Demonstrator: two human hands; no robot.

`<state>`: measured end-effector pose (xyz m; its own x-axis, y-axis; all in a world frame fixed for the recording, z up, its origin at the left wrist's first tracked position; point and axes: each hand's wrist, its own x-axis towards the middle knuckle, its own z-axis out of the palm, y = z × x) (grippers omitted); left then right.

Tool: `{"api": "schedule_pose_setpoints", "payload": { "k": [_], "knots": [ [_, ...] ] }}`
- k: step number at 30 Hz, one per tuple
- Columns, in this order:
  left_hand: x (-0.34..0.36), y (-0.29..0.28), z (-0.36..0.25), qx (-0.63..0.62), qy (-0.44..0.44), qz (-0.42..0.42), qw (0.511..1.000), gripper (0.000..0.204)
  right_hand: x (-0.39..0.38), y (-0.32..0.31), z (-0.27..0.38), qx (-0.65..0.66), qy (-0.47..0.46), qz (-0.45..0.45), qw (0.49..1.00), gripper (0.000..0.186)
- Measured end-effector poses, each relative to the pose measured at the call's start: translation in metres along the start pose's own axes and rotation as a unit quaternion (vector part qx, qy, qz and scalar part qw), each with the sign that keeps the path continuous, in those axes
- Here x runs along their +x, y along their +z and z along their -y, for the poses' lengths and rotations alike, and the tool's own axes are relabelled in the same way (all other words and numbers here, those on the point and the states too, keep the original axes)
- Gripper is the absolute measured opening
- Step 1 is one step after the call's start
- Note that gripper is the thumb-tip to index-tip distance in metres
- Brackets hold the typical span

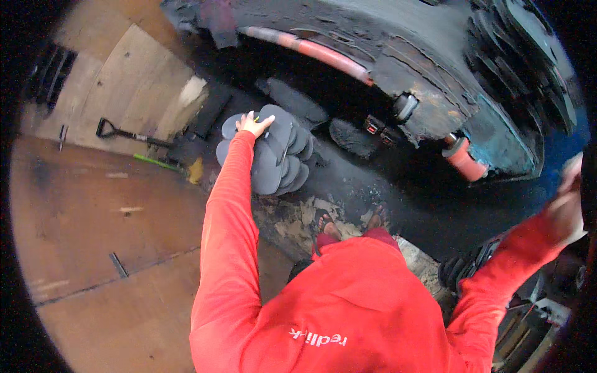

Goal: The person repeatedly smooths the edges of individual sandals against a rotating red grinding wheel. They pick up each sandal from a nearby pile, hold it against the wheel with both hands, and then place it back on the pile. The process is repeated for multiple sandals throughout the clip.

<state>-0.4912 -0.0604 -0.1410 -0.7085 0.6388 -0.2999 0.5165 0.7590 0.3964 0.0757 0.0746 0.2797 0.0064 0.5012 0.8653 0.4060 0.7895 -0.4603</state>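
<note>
On the dark floor ahead stands a pile of grey, rounded, sole-shaped flat pieces point(268, 168), fanned out in several overlapping layers. My left hand point(254, 124) reaches out to the top of this pile, fingers spread and touching the upper pieces. A small yellow-green spot shows between its fingers, too small to name. Far out at the right rim my right hand point(567, 199) is raised, smeared by motion and partly cut off by the dark border. Whether it holds anything is hidden.
A large dust-blackened machine point(429, 81) with a red-and-white tube point(311, 51) and a red roller point(465, 160) fills the upper right. A black-handled shovel point(134, 135) and a green stick point(158, 163) lie left, by brown boards point(106, 211). Dark clutter point(472, 264) sits lower right.
</note>
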Motion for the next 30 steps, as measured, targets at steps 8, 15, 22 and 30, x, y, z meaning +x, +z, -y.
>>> {"api": "schedule_pose_setpoints", "payload": {
  "k": [8, 15, 22, 30],
  "knots": [
    [-0.064, -0.019, -0.113, -0.074, 0.108, 0.055, 0.99, 0.065, -0.302, 0.015, -0.02, 0.104, 0.442, 0.469, 0.758, 0.034],
    [-0.259, 0.077, -0.263, -0.308, 0.291, 0.309, 0.851, 0.038, -0.362, 0.058, -0.06, 0.161, 0.424, 0.364, 0.813, 0.145],
    [-0.316, 0.099, -0.34, -0.4, 0.216, 0.269, 0.849, 0.034, -0.335, 0.021, -0.099, -0.118, 0.247, 0.375, 0.886, 0.109],
    [-0.325, 0.097, -0.375, -0.21, 0.36, 0.081, 0.905, 0.029, -0.324, 0.018, -0.119, 0.142, 0.332, 0.343, 0.867, 0.101]
  ]
}}
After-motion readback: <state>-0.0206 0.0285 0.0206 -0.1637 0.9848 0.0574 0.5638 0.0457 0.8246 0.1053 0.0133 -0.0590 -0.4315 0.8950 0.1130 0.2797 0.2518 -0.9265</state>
